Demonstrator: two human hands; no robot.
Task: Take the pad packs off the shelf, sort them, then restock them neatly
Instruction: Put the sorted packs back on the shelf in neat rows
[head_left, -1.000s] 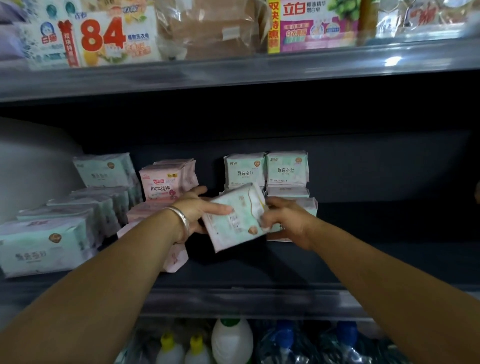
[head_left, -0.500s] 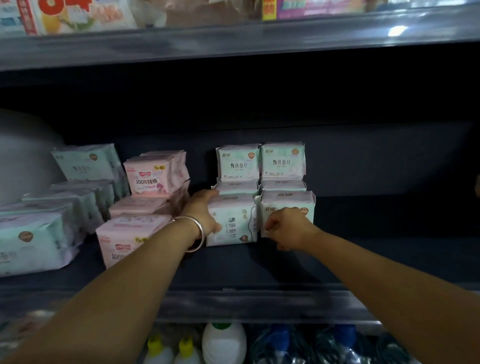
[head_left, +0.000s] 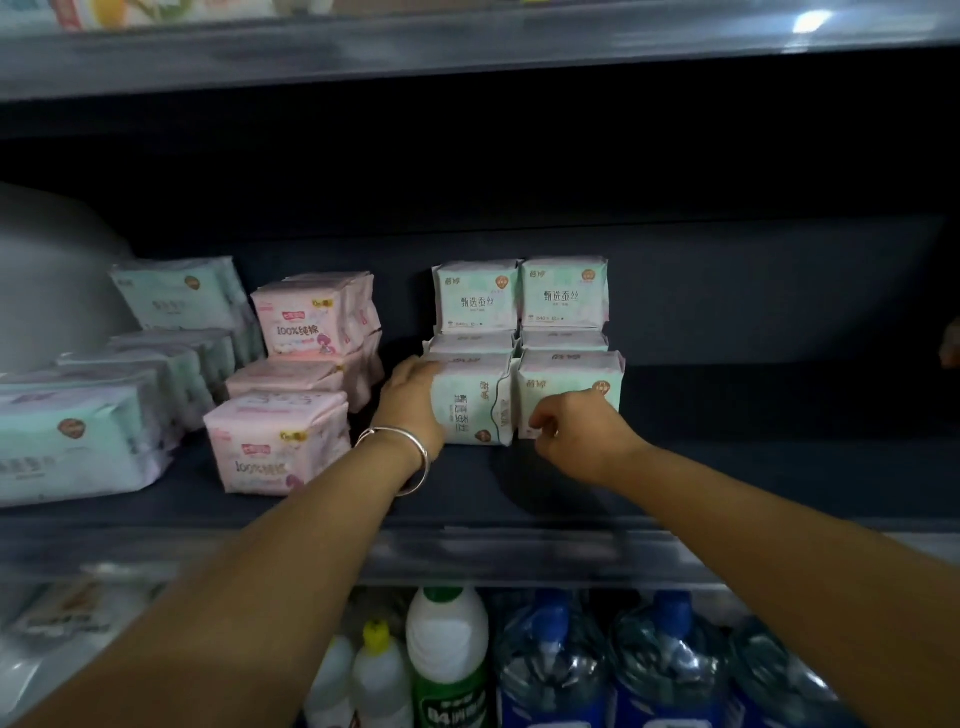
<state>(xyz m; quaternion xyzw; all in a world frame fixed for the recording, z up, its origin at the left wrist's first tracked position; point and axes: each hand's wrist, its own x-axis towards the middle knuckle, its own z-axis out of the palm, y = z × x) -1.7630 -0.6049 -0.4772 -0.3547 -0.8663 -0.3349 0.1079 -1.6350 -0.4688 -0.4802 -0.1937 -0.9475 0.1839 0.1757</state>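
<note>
On the dark shelf (head_left: 727, 467) two mint-green pad packs stand side by side at the front of a mint-green stack (head_left: 563, 293). My left hand (head_left: 410, 397), with a silver bangle on the wrist, grips the left side of the left front pack (head_left: 475, 402). With curled fingers my right hand (head_left: 576, 436) pinches the lower left corner of the right front pack (head_left: 571, 382). Behind them, more mint packs lie flat and two stand upright on top.
Pink pad packs (head_left: 278, 441) are piled left of my left hand. Further left lie more mint packs (head_left: 67, 441) and a pale rounded object (head_left: 47, 270). The upper shelf's edge (head_left: 467, 52) is overhead. Below stand cleaner bottles (head_left: 449, 660) and blue-capped water jugs (head_left: 556, 670).
A second ago both hands held a mint pack tilted in the air. It now stands upright at the front left of the stack, beside the right front pack.
</note>
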